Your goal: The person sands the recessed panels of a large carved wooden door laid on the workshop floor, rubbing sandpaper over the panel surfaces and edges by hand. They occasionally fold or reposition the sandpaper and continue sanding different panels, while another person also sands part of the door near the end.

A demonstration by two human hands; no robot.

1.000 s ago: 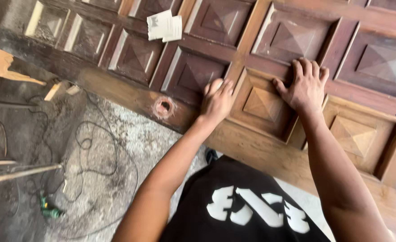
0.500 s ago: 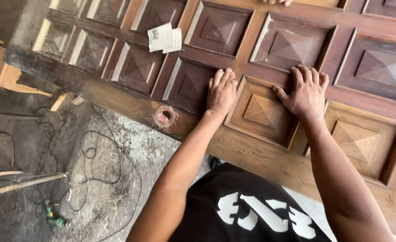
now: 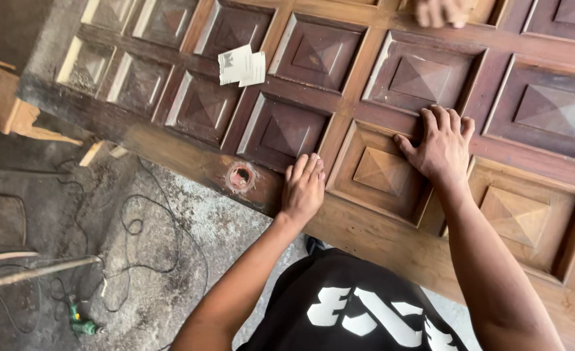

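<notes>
- nearest, the left hand lies flat, fingers together, on the door's near edge rail, just right of the round lock hole.
- the right hand presses palm down, fingers slightly spread, on the rail beside a raised panel, gripping nothing.
- the wooden door lies flat above a concrete floor; its long axis runs from upper left to lower right.
- it looks heavy, stiff and solid; best held by the thick outer rails, not the panel mouldings.
- farther in, folded sandpaper sheets rest on the door.
- at the far edge another person's hand touches the door.
</notes>
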